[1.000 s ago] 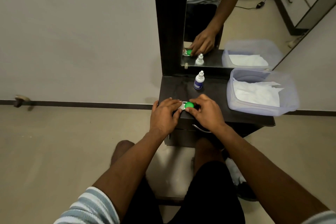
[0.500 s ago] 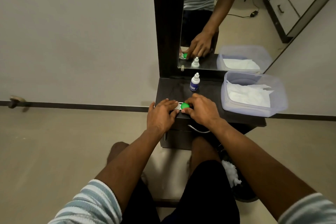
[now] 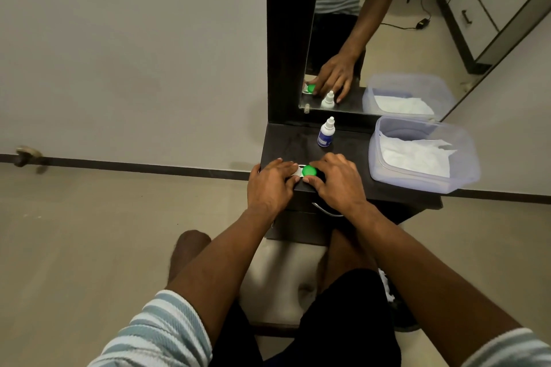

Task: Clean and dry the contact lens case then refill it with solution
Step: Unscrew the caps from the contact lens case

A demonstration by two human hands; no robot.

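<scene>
The contact lens case lies at the front edge of the dark dresser top. Its white side is mostly under my left hand, whose fingers press down on it. My right hand grips the green cap on the case's right side between thumb and fingers. The solution bottle, white with a blue label and its cap on, stands upright behind my hands, near the mirror.
A clear plastic tub holding white tissues sits on the right of the dresser top. The mirror rises at the back. A drawer handle is below my right hand. My knees are under the dresser.
Both hands stay on the case. The camera has shifted slightly; the grip on the green cap looks the same.
</scene>
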